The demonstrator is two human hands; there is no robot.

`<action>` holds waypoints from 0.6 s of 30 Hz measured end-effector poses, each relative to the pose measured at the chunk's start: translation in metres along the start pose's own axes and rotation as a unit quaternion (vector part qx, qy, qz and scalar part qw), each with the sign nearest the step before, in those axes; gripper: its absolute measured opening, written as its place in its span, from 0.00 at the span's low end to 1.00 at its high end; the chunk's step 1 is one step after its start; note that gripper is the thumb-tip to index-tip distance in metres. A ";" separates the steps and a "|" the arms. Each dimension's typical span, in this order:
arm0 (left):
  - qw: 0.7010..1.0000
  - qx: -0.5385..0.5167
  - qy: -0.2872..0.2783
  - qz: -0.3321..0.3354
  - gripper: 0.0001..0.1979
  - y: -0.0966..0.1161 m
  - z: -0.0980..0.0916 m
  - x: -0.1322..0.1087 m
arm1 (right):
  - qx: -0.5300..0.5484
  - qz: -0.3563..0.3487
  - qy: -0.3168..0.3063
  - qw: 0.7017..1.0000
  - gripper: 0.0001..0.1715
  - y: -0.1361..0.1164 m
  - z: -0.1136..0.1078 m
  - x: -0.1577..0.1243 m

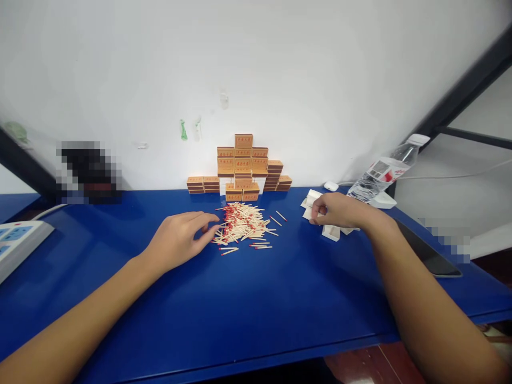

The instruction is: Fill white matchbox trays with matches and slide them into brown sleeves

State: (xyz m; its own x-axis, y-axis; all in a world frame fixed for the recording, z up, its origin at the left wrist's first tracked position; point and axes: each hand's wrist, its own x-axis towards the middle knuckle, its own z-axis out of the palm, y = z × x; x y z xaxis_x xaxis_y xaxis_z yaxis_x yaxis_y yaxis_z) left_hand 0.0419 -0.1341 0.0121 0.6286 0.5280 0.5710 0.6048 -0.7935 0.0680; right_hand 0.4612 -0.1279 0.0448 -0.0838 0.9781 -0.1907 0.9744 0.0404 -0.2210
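A loose pile of red-tipped matches lies on the blue table. My left hand is at the pile's left edge, thumb and forefinger apart and no match visible between them. Several white matchbox trays lie in a cluster to the right. Over them is my right hand, its fingers curled and pressed together; whatever they hold is hidden. Behind the matches, orange matchboxes are stacked in a stepped shape against the wall, the tallest column in the middle.
A clear plastic bottle leans at the right, behind my right wrist. A dark flat device lies beside my right forearm. At the left edge is a white power strip. A white earphone case sits near the wall.
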 end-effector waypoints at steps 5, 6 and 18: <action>0.998 -0.015 0.028 0.055 0.09 0.017 0.003 0.000 | 0.021 -0.077 -0.022 0.997 0.07 -0.032 -0.002 -0.014; 0.997 -0.022 0.029 0.061 0.09 0.021 0.003 -0.001 | 0.025 -0.111 -0.010 0.993 0.07 -0.044 -0.001 -0.020; 0.988 -0.112 -0.072 0.084 0.27 0.044 0.008 -0.006 | 0.124 -0.309 -0.034 0.942 0.04 -0.140 0.043 -0.060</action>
State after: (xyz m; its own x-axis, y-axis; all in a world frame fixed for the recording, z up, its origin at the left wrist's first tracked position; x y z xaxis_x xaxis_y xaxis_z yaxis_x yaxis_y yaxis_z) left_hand 0.0692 -0.1697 0.0052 0.7843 0.4076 0.4677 0.3727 -0.9123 0.1699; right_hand 0.3209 -0.2008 0.0458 -0.6404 0.7680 -0.0105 0.6569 0.5406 -0.5256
